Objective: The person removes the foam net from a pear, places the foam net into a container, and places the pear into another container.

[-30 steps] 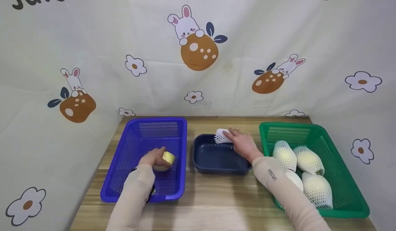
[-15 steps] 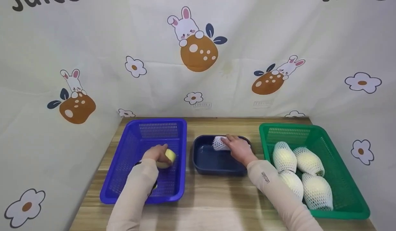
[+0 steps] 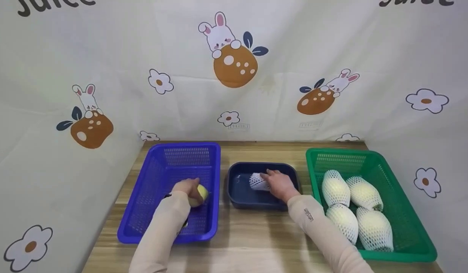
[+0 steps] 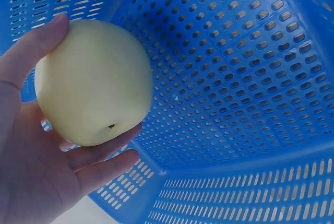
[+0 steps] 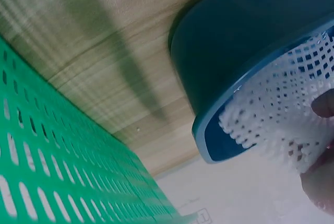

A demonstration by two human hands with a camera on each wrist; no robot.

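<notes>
Inside the blue-purple basket [image 3: 169,154], my left hand [image 3: 186,188] holds a pale yellow, apple-like fruit [image 4: 94,78]. In the left wrist view the thumb lies along its upper side and the fingers curve beneath, with a small dark pit showing on the skin. My right hand [image 3: 281,184] pinches a white foam fruit net [image 5: 284,101] over the dark blue tub [image 3: 262,201]. The net hangs within the tub's rim, its open mesh end toward the rim in the right wrist view. Only the fingertips of that hand show there.
At the right stands a green basket [image 3: 410,212] with several pale fruits [image 3: 336,188] in white foam nets. A wood-grain table [image 3: 252,242] carries everything. Behind and beside it hangs a printed cloth [image 3: 279,94] with rabbits and flowers.
My right hand has lowered the foam net from the tub's back rim into the tub. My left hand, still holding the fruit, has shifted slightly right within the basket.
</notes>
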